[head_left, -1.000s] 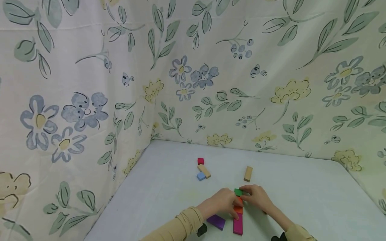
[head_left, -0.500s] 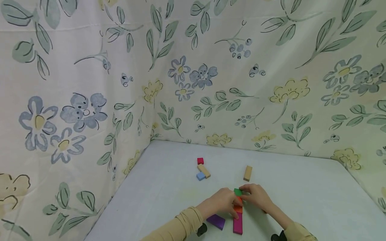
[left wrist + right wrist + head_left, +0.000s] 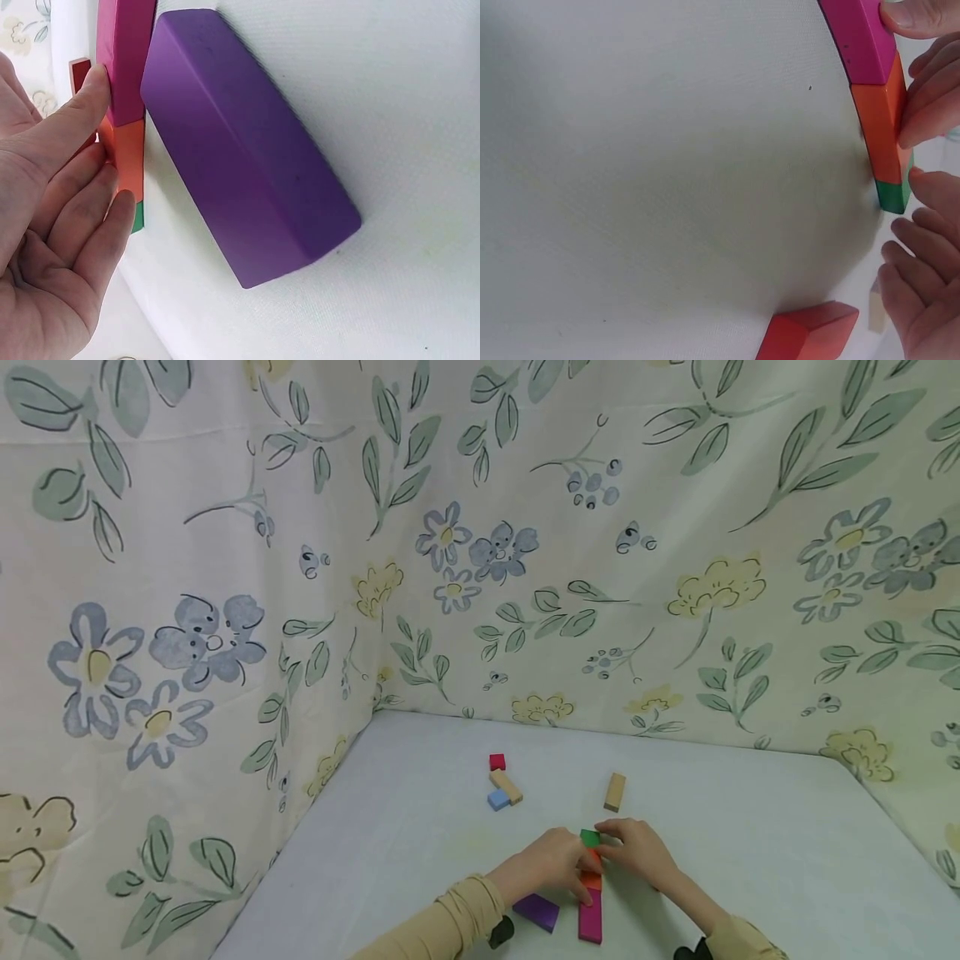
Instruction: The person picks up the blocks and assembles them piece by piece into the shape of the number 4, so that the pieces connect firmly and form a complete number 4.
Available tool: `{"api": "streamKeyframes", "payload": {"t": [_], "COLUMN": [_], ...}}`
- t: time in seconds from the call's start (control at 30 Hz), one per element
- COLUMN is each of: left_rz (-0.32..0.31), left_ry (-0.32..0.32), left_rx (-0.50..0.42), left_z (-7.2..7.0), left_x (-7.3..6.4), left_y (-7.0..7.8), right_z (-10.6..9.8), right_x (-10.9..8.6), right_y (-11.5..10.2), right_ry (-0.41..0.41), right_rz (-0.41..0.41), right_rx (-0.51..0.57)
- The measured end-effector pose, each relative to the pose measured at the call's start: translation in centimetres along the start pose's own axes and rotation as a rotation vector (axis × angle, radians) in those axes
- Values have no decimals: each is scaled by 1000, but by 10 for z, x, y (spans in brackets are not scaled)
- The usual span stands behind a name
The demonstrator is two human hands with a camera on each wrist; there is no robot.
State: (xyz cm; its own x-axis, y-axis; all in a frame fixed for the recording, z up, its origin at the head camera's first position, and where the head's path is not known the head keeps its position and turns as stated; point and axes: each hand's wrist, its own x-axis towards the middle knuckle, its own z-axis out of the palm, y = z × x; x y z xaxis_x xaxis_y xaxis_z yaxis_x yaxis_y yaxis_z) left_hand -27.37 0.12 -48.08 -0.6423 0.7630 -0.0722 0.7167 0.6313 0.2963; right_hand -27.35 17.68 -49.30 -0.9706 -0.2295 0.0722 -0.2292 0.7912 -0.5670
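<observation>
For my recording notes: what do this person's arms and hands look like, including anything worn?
The arms are in light tan sleeves: the left sleeve is creased and bunched toward the wrist, while only the end of the right sleeve shows. A small black fitting sits near each wrist. The left hand and right hand are ungloved.

Tight passage is lying left, wider room right.
The left hand (image 3: 555, 858) is barring the left of the magenta block (image 3: 590, 920) and orange block (image 3: 592, 882); a purple block (image 3: 536, 912) is narrowing that approach. The right hand (image 3: 636, 849) is blocking the right of the green block (image 3: 589, 838), and beyond, a gap is running to a wooden block (image 3: 615, 792). White tabletop (image 3: 772, 852) is stretching past the right forearm (image 3: 699, 900); a red block (image 3: 810, 334) is obstructing, seemingly near it.
</observation>
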Motion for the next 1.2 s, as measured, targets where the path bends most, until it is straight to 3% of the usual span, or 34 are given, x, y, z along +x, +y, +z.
{"api": "streamKeyframes", "payload": {"t": [0.47,0.73,1.2], "left_rz": [-2,-2,-27], "left_ry": [6,1,-12], "left_rx": [25,16,-34], "left_z": [-1,0,-2], "left_x": [0,1,0], "left_y": [1,0,1], "right_z": [-7,-13,-29], "right_x": [-14,-21,-36], "right_y": [4,6,11], "right_ry": [126,143,158], "right_rz": [-24,35,57], "right_rx": [-63,-86,-87]}}
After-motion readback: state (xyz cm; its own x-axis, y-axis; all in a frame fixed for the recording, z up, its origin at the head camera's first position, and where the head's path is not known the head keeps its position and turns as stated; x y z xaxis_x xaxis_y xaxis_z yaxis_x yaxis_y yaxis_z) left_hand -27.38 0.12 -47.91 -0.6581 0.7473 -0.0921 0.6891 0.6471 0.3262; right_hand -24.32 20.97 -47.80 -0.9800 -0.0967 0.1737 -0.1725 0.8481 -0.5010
